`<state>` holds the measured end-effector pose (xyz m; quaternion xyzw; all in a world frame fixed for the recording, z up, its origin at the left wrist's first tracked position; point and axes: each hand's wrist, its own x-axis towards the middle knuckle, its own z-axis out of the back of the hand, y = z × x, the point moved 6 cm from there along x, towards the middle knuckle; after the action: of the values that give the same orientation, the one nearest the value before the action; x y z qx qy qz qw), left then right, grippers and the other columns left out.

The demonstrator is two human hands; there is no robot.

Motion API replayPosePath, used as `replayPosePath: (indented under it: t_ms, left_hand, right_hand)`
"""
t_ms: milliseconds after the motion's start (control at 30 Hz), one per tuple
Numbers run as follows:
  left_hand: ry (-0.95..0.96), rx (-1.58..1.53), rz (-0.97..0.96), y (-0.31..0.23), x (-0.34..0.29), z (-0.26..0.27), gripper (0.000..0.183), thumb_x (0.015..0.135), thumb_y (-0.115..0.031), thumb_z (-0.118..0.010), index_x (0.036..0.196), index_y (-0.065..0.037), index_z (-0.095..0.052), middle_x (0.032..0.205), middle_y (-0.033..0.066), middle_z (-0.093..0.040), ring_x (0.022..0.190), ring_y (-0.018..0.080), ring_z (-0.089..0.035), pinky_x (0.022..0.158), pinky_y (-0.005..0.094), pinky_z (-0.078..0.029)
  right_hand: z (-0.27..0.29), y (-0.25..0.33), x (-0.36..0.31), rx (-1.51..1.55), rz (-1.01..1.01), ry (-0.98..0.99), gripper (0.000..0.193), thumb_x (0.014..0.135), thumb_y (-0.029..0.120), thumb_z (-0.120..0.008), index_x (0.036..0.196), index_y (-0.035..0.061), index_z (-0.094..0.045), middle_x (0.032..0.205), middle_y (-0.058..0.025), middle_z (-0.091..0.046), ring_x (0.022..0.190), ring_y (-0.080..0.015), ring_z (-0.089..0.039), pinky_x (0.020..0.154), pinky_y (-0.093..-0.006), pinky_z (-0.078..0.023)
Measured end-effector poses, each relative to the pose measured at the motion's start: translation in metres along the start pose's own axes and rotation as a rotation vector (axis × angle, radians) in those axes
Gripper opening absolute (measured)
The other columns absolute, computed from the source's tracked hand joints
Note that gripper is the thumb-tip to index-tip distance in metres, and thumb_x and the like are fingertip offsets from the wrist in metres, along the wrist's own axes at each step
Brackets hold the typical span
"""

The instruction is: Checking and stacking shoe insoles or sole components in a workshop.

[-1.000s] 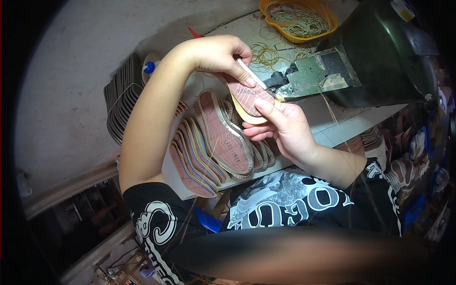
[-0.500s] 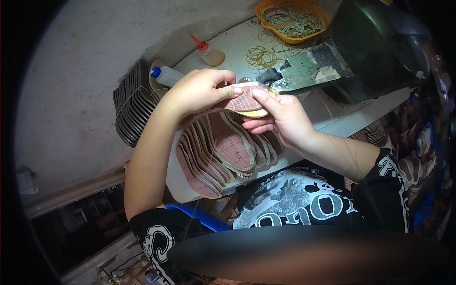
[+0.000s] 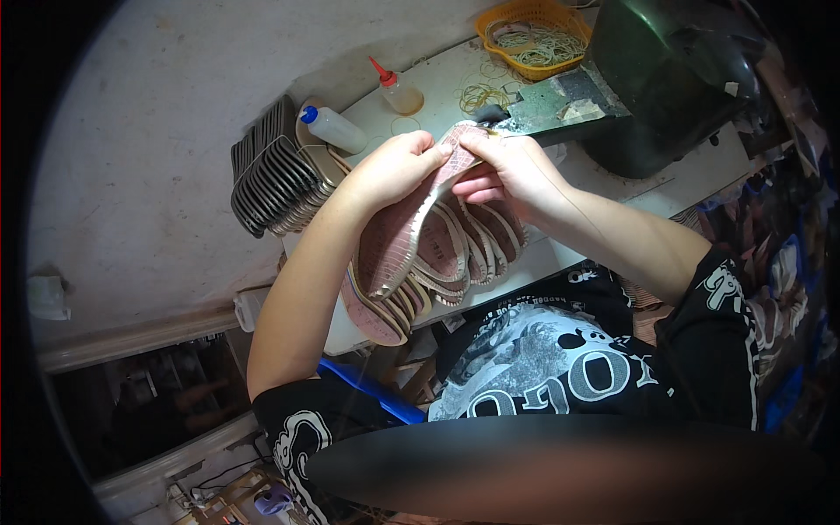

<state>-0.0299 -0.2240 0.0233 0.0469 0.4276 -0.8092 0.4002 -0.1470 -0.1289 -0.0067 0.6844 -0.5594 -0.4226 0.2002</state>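
Note:
A pink patterned shoe insole with a pale, notched edging is stretched between my hands, its narrow end up at the green machine head. My left hand pinches its upper part, thumb on the pink face. Closed on the other side near the tip is my right hand, with its thumb on top and fingers curled beneath. The exact contact between the tip and the machine is hidden. Below lie a fanned stack of pink insoles and several edged insoles.
A bundle of dark insoles leans by the wall. Near it are a blue-capped bottle and a red-tipped bottle. At the back sit loose bands and a yellow basket. A dark bulky housing stands right.
The insole has turned so its long body now hangs down over the stack, pink face and notched edging showing. Both hands still grip its upper end; the whole view has shifted slightly.

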Motion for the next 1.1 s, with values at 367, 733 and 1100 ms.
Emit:
replayPosePath:
  t_ms: [367,733,1100]
  left_hand:
    - [-0.018,-0.427,0.165,-0.01,-0.007,-0.023,0.032,0.095,-0.032,-0.054,0.09,-0.001,-0.062,0.073,0.0037,-0.063,0.055,0.0062,-0.055,0.051,0.0228,-0.045]
    - [0.037,-0.514,0.255,-0.006,0.0,-0.014,0.044,0.087,-0.04,-0.066,0.065,-0.003,-0.059,0.049,0.0043,-0.055,0.034,0.0095,-0.046,0.033,0.0226,-0.034]
    - [-0.251,-0.48,0.089,0.026,0.033,0.015,0.039,0.084,-0.042,-0.068,0.076,-0.004,-0.064,0.051,-0.0034,-0.05,0.04,0.0062,-0.044,0.039,0.0219,-0.036]
  right_hand:
    - [0.014,0.002,0.002,-0.223,-0.077,-0.024,0.021,0.09,0.028,-0.058,0.09,0.0077,-0.063,0.08,-0.0017,-0.065,0.066,-0.0083,-0.062,0.06,-0.0238,-0.051]
    - [0.05,0.012,-0.06,-0.317,-0.146,0.211,0.034,0.089,0.023,-0.065,0.107,-0.0059,-0.061,0.095,-0.007,-0.067,0.082,-0.0082,-0.061,0.074,-0.0234,-0.049]
    - [0.005,-0.009,-0.018,0.032,0.017,0.141,0.027,0.093,0.019,-0.06,0.107,-0.004,-0.062,0.093,-0.0051,-0.067,0.079,-0.0073,-0.062,0.072,-0.0242,-0.05]
